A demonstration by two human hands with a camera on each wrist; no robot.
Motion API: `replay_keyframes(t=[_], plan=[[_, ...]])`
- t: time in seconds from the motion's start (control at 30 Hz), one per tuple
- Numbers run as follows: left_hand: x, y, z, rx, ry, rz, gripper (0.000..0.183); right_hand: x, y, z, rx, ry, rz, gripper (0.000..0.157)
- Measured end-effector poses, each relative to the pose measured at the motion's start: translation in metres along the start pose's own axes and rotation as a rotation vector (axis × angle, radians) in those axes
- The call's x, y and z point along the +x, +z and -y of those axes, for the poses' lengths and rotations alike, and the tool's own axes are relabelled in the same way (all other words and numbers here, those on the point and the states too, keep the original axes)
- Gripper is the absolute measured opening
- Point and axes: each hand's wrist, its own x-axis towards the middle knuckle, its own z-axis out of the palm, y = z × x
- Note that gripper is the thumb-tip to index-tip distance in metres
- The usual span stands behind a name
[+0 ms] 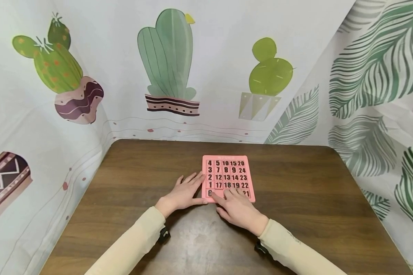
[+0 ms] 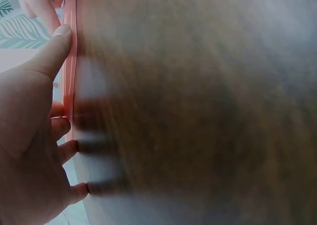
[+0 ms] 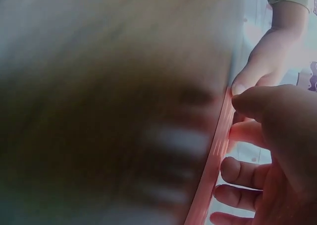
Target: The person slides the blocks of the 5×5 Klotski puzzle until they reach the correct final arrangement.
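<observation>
A pink number slide puzzle (image 1: 225,157) lies flat on the wooden table, its square tiles printed with black numbers. My left hand (image 1: 184,193) rests against its left side, fingers spread and thumb at the near left corner. From the near side, my right hand (image 1: 239,209) reaches over the bottom row, its index fingertip beside the 6 tile (image 1: 209,193). The 21 tile (image 1: 247,193) shows partly at the near right corner; my right fingers hide part of the row between. Both wrist views show the puzzle's pink edge (image 2: 69,81) beside the fingers.
The brown wooden table (image 1: 141,168) extends around the puzzle on every side. Behind it and along both sides hangs a pale cloth (image 1: 220,76) printed with cacti and leaves. Dark straps (image 1: 163,234) sit at both wrists, by the light sleeves.
</observation>
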Motion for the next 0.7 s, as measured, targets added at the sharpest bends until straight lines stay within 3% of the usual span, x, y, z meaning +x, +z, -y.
replay_keyframes(t=[0.27, 0.7], plan=[[0.000, 0.003, 0.001, 0.006, -0.003, 0.001, 0.095, -0.003, -0.009, -0.002, 0.005, 0.033, 0.024, 0.045], [0.003, 0.008, 0.005, -0.008, -0.019, 0.000, 0.097, -0.025, -0.016, -0.018, -0.012, 0.038, -0.041, 0.038]])
